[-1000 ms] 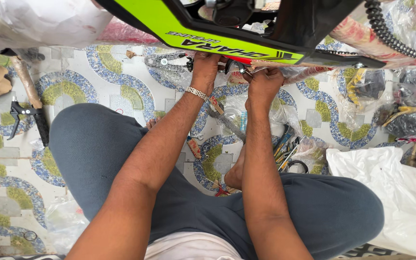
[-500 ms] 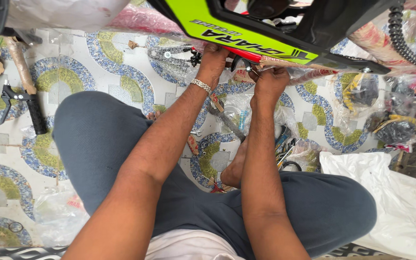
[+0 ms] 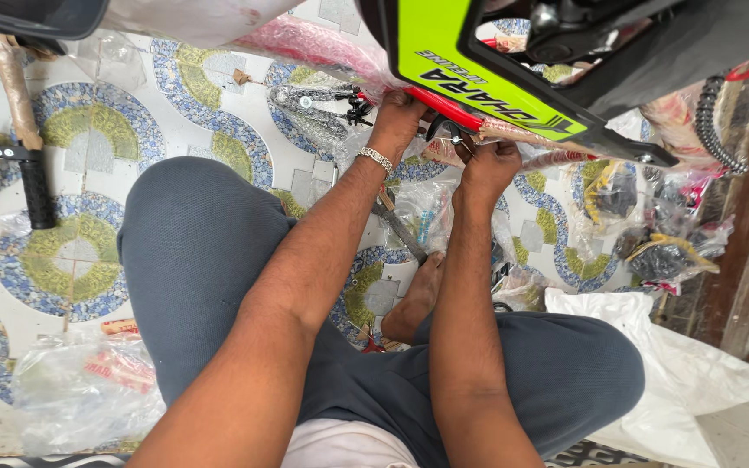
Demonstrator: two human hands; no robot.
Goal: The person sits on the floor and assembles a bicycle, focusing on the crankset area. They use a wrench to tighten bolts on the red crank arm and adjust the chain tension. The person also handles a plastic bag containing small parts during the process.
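Note:
I sit cross-legged on a patterned tile floor under a bicycle frame (image 3: 470, 74) painted neon yellow-green and black. My left hand (image 3: 399, 117), with a metal bracelet on its wrist, grips a red tube (image 3: 454, 108) of the frame wrapped in clear plastic. Just to the right, my right hand (image 3: 487, 165) pinches a small part on the same red tube; what the fingers hold is too small to tell. Both arms reach forward over my knees in grey trousers.
A black handlebar grip with brake lever (image 3: 19, 169) lies on the floor at left. A bagged metal part (image 3: 322, 104) sits left of my left hand. Plastic bags of parts (image 3: 652, 243) crowd the right, white sheeting (image 3: 687, 373) lower right, a clear bag (image 3: 80, 381) lower left.
The view has shifted left and down, so the frame sits further right and closer. Both hands stay on the red tube, with the right hand slightly lower on it.

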